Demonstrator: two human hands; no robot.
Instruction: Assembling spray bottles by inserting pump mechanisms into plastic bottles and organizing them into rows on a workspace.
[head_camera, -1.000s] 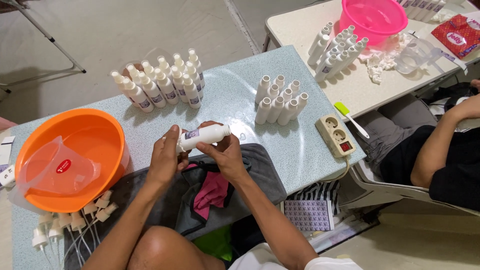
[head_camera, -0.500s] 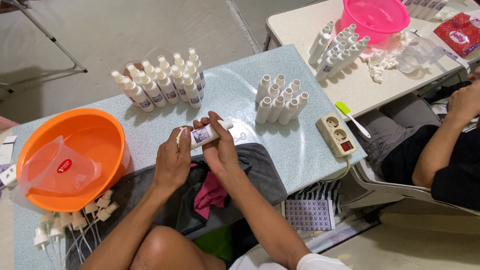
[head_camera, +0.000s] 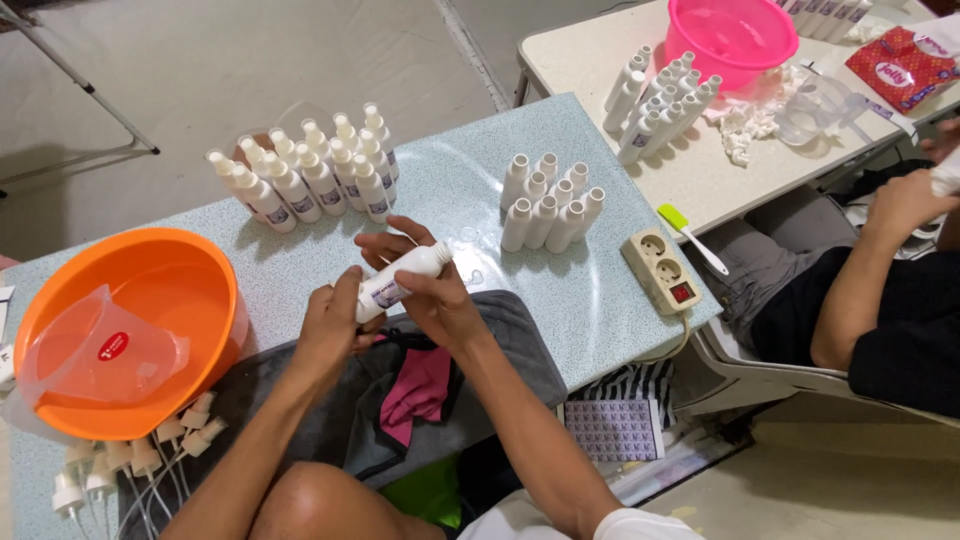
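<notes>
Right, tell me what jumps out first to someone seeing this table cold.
The big orange bowl at the table's left edge grabs the eye first, with a clear plastic jug lying inside it. Next come the two hands, left hand and right hand, holding one white bottle sideways at the middle. Behind them stand rows of capped bottles and a cluster of open bottles.

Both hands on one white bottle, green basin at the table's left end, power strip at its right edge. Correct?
Not quite: the basin is orange, not green, as the head view shows. The rest holds: left hand and right hand hold one white bottle, and the power strip lies at the table's right edge.
</notes>
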